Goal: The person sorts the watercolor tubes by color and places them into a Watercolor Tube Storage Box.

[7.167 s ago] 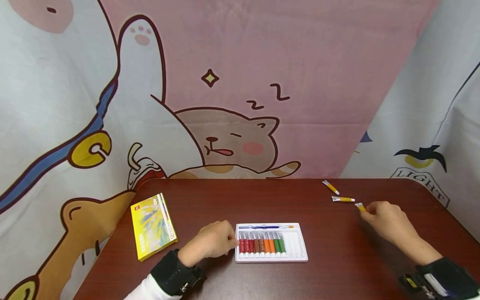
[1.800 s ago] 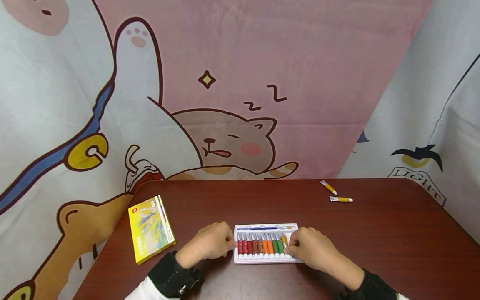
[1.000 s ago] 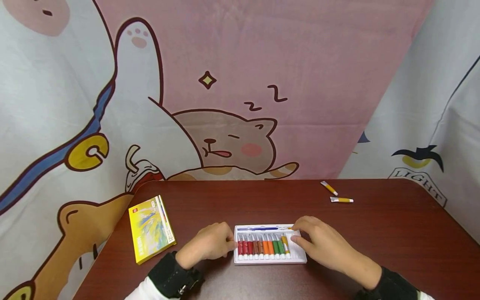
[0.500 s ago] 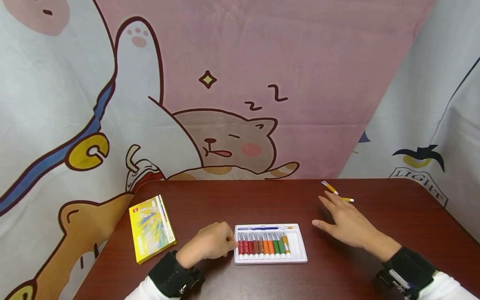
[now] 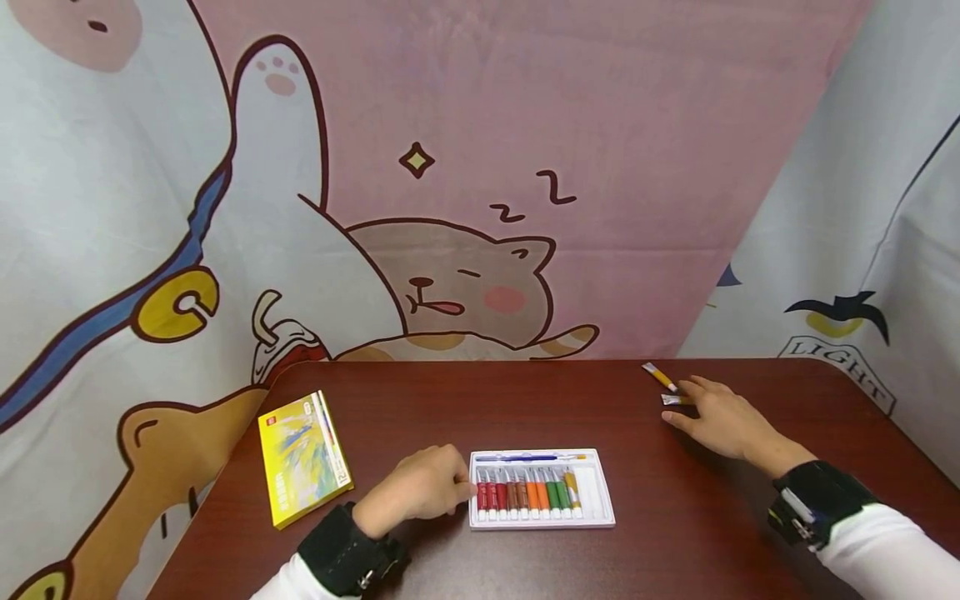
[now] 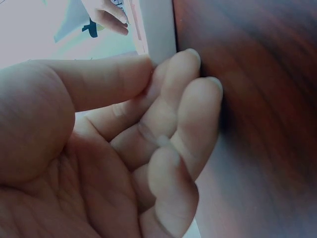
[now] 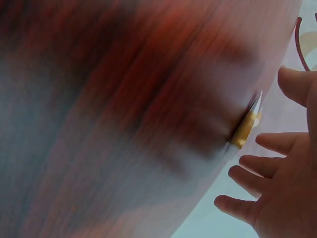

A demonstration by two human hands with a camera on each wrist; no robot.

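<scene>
A white plastic tray (image 5: 597, 500) lies on the table, holding a row of paint tubes (image 5: 522, 496) in red, brown, orange, green and one ochre at the right end. My left hand (image 5: 423, 483) pinches the tray's left edge between thumb and curled fingers; the left wrist view shows the pale tray rim (image 6: 158, 29) at the fingertips. At the back right, my right hand (image 5: 723, 421) hovers with spread fingers over an ochre paint tube (image 5: 672, 400), partly covering it. Another ochre tube (image 5: 658, 377) lies slanted just behind. In the right wrist view, a gap separates the fingers from the tube (image 7: 242, 131).
A thin blue-handled paintbrush (image 5: 517, 457) rests in the tray's upper slot. To the left lies a yellow paint box (image 5: 303, 458). The dark wooden table (image 5: 540, 567) ends at a cartoon-printed cloth (image 5: 637, 167) behind it.
The right hand picked up a third ochre tube, set it in the tray beside the green ones, let go, and moved back to the far-right tubes. The left hand stayed at the tray's edge.
</scene>
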